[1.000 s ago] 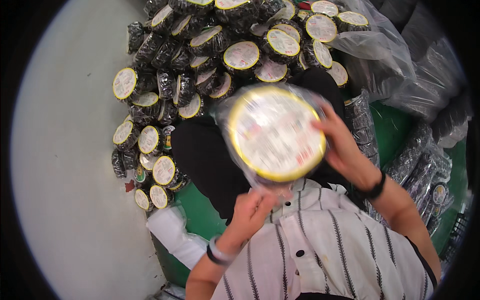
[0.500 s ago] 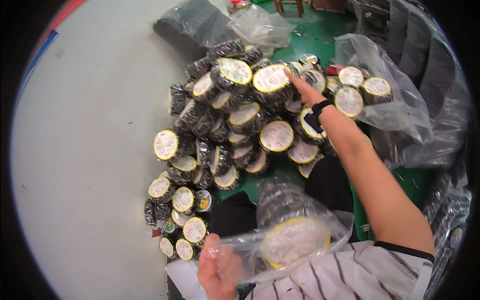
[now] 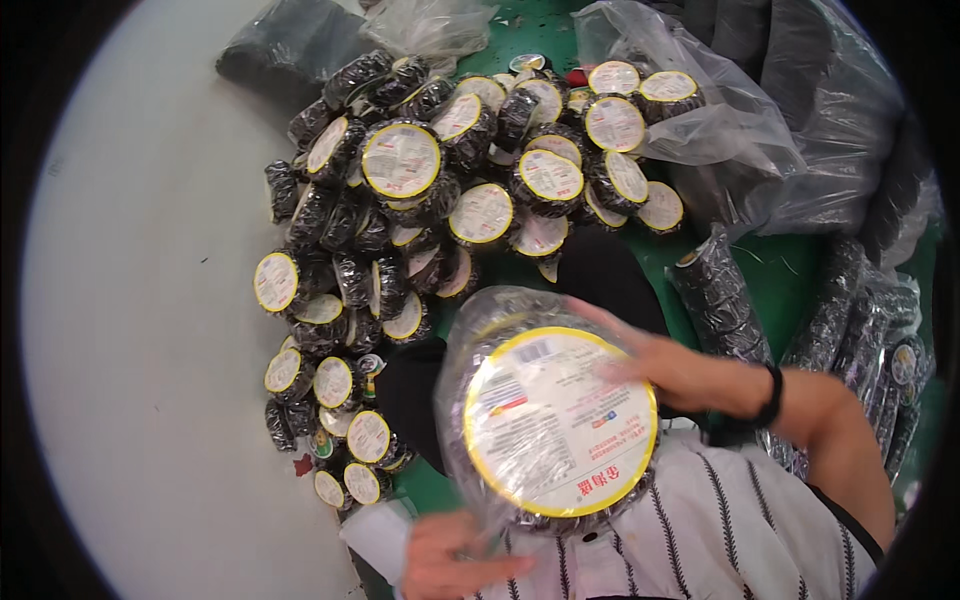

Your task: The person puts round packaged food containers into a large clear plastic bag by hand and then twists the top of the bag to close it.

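Note:
A large round package [image 3: 545, 430], wrapped in dark crinkled plastic with a white, yellow-rimmed label facing up, sits inside a clear plastic bag [image 3: 465, 330] over my lap. My right hand [image 3: 660, 370] grips the bagged package at its upper right, fingers partly over the label. Below the bag's lower-left edge is my left hand [image 3: 450, 550], blurred, with one finger reaching rightward; whether it holds the plastic I cannot tell.
Several similar round packages [image 3: 400, 160] are heaped ahead on the green floor [image 3: 540, 40], beside a pale surface [image 3: 150, 300] at left. Clear sheeting [image 3: 700, 120] and dark bundles [image 3: 820, 70] lie at upper right; long wrapped rolls [image 3: 720, 300] lie at right.
Since half a second ago, my right hand has come back from the heap to the bagged package in my lap, whose label is now higher and clearer. The camera's view has shifted.

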### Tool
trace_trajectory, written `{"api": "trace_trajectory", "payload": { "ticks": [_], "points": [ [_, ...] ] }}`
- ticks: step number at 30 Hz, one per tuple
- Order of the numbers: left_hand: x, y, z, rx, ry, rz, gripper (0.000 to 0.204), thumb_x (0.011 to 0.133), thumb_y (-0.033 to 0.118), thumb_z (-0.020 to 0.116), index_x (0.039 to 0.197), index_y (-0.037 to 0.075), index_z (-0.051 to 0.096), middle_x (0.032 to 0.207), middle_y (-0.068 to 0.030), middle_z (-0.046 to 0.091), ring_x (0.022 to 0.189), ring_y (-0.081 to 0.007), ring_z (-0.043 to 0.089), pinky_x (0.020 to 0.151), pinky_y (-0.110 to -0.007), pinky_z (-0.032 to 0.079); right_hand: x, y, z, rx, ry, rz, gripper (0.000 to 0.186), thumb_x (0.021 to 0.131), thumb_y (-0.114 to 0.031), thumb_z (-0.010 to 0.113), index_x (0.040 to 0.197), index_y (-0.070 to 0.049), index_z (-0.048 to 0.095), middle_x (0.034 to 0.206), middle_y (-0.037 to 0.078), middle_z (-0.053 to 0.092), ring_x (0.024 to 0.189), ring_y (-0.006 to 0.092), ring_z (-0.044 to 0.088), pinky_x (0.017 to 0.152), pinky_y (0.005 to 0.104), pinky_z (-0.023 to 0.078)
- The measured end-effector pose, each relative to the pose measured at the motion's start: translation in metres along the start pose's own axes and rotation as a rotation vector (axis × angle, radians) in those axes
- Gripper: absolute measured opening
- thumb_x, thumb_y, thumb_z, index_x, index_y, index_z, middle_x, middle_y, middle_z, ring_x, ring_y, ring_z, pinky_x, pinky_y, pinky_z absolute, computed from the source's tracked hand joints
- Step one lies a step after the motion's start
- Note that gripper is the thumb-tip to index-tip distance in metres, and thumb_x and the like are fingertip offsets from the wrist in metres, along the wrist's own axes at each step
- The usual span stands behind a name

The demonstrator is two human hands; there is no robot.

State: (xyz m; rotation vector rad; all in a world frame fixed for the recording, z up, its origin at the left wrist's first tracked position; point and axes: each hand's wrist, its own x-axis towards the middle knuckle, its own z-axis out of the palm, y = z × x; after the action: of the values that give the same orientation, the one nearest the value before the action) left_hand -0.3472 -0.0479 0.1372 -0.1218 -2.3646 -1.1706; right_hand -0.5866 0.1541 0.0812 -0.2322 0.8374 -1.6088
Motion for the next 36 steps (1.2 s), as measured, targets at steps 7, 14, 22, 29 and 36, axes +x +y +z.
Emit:
{"api": "trace_trajectory", "payload": {
  "ticks": [7,14,22,29,36],
  "points": [
    [-0.005,0.015,0.044,-0.750,0.008,-0.704,0.016,0.094,0.016,0.052,0.097,0.000,0.055,0.091,-0.0143,0.063,0.081,-0.0268,0.064,0.072,-0.040,0.054,-0.016,-0.023,0.017,-1.198,0.024,-0.628,0.069,0.082,-0.003,0.063,0.141,-0.007,0.028,0.145,0.018,0.031,0.138,0.0299,0.026,0.112,0.0407,0.021],
    [0.053,-0.001,0.005,-1.778,0.391,-0.127,0.033,0.101,0.039,0.029,0.082,0.013,0.036,0.074,-0.0016,0.042,0.049,-0.0106,0.038,0.042,-0.027,0.036,0.084,-0.105,-0.134,-0.540,0.263,-0.347,0.020,0.081,-0.004,0.051,0.090,0.000,0.068,0.082,0.013,0.069,0.083,0.0217,0.067,0.068,0.0276,0.053],
    [0.089,-0.008,-0.012,-1.702,0.539,-0.287,0.036,0.099,0.041,0.032,0.087,0.010,0.044,0.069,-0.0031,0.045,0.053,-0.0112,0.041,0.044,-0.026,0.036,0.322,-0.039,-0.389,0.058,1.031,-0.641,0.074,0.082,-0.028,0.069,0.139,-0.008,0.026,0.128,0.013,0.047,0.111,0.0284,0.052,0.087,0.0427,0.047],
    [0.114,-0.048,-0.048,-1.348,0.754,-0.619,0.034,0.100,0.038,0.033,0.088,0.009,0.046,0.073,-0.0026,0.044,0.057,-0.0111,0.043,0.048,-0.025,0.039,0.126,-0.194,-0.016,-0.348,-0.404,-0.573,0.040,0.090,-0.024,0.059,0.122,-0.003,0.048,0.105,0.005,0.062,0.095,0.0136,0.060,0.083,0.0283,0.048],
    [-0.023,0.020,0.035,-0.148,0.124,-0.528,0.034,0.098,0.035,0.045,0.099,0.003,0.056,0.088,-0.0070,0.056,0.071,-0.0150,0.051,0.061,-0.028,0.044,-0.048,-0.029,-0.006,-0.485,-0.092,-0.172,0.107,0.079,-0.024,0.075,0.146,0.000,-0.005,0.141,0.016,0.035,0.122,0.0185,0.044,0.100,0.0339,0.039]
  ]
}}
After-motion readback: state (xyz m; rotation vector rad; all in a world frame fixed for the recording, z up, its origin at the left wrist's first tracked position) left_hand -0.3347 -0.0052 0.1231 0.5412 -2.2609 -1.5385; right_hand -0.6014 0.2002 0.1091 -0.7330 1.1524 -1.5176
